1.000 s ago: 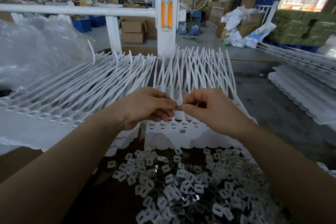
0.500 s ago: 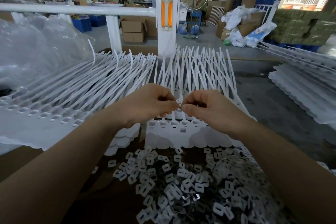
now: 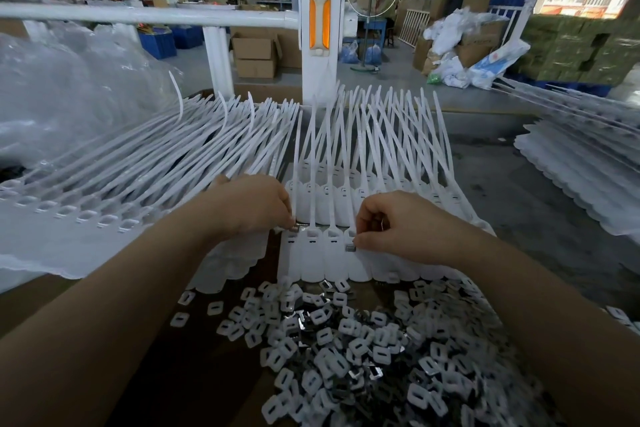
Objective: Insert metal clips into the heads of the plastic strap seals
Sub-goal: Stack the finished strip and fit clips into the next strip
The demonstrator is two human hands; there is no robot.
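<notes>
Left hand (image 3: 254, 206): at ten o'clock from the clip pile, fingers curled, tips pinching a small metal clip (image 3: 294, 229) at the left end of the near row of seal heads.
Right hand (image 3: 398, 229): at two o'clock from the pile, fingers curled, tips pressing a second metal clip (image 3: 350, 248) onto a seal head (image 3: 356, 246) in the same row.
Strap seals (image 3: 332, 253): a joined white row lies between the hands, flat tags pointing to six o'clock, straps fanning toward twelve o'clock; more rows lie under and behind it.
Clip pile (image 3: 363, 347): loose white plastic pieces mixed with shiny metal clips, heaped at six o'clock on the brown tabletop (image 3: 214, 374).
Left stack (image 3: 104, 191): further white strap seals at nine o'clock, heads in a line, straps sweeping toward one o'clock.
Right stack (image 3: 571, 184): more white seals at three o'clock, well apart from the hands.
Background: a white railing post (image 3: 320, 31) with an orange reflector stands at twelve o'clock; cardboard boxes (image 3: 256, 56) sit beyond it.
</notes>
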